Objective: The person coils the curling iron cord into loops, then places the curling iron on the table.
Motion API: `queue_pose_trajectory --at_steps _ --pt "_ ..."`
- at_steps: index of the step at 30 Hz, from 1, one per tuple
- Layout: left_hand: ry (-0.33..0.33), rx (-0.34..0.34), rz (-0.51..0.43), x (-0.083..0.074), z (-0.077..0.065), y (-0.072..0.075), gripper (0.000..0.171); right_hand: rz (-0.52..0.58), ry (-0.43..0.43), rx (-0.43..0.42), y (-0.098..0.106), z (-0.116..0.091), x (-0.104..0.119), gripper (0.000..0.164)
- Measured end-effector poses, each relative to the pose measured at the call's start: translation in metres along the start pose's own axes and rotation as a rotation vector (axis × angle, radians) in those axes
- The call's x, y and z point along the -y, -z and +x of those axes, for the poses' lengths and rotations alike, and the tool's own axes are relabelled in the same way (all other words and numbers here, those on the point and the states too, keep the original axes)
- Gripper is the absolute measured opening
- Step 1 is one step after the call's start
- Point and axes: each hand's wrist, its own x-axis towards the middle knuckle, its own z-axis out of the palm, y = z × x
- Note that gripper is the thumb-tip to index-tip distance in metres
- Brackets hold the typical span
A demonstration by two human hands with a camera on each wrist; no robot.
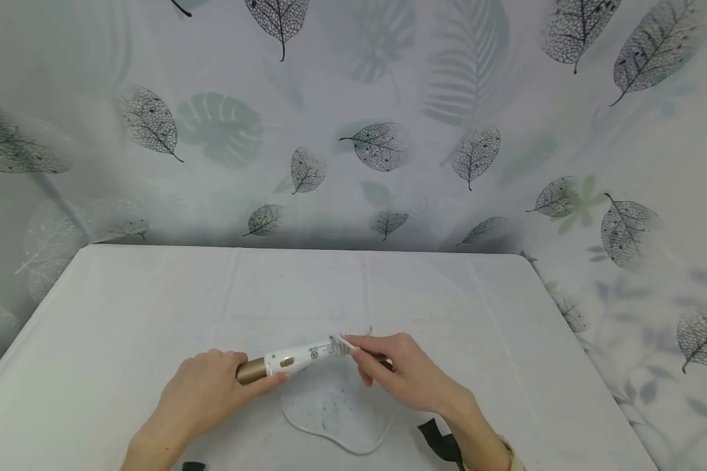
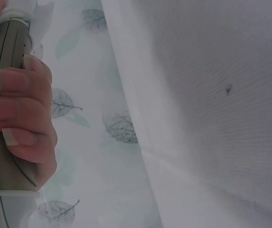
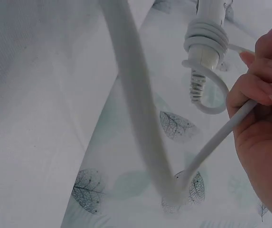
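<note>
My left hand (image 1: 206,392) grips a white and gold hair styling iron (image 1: 300,356) by its gold part, thumb along the near side. The left wrist view shows the fingers (image 2: 22,109) curled round the brownish barrel (image 2: 7,45). My right hand (image 1: 403,366) is at the iron's other end and pinches its white power cord (image 3: 221,137). In the right wrist view, several turns of cord (image 3: 207,38) wrap the handle end, above the ribbed cord sleeve (image 3: 197,88). A long loop of cord (image 1: 330,438) hangs toward me below the iron.
A white-covered table (image 1: 153,307) spreads beneath my hands. Behind it and at its sides hangs a pale leaf-patterned cloth (image 1: 330,98). A black strap piece (image 1: 442,445) shows beside my right forearm.
</note>
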Motion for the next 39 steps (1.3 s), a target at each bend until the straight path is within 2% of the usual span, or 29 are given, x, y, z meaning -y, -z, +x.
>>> queue_pose_trajectory --at_steps 7,14,18,23,26,33,39 --pt "0.006 -0.064 0.038 0.0012 0.0020 0.0015 0.067 -0.027 -0.004 -0.095 -0.0015 0.0007 -0.0026 0.022" --pt "-0.031 -0.139 0.071 0.0021 0.0039 0.0029 0.066 -0.012 0.043 -0.057 -0.0007 0.0016 -0.0042 0.015" --pt "-0.030 -0.181 0.062 0.0021 0.0031 0.0035 0.064 -0.022 0.002 -0.111 -0.0014 0.0016 -0.0030 0.014" --pt "-0.053 -0.286 0.038 0.0010 0.0018 0.0046 0.064 0.034 -0.050 -0.193 -0.0020 0.0031 0.0012 0.020" --pt "-0.069 -0.327 0.026 0.0000 0.0015 0.0049 0.063 0.061 -0.084 -0.211 -0.0006 0.0032 0.0022 0.021" --pt "-0.066 -0.328 -0.008 -0.0009 0.0003 0.0055 0.062 0.092 -0.257 -0.108 0.0033 0.0006 -0.0010 0.017" --pt "-0.093 -0.302 -0.032 -0.0026 -0.0015 0.0050 0.055 0.021 -0.279 -0.116 0.0007 0.0018 -0.0066 0.016"
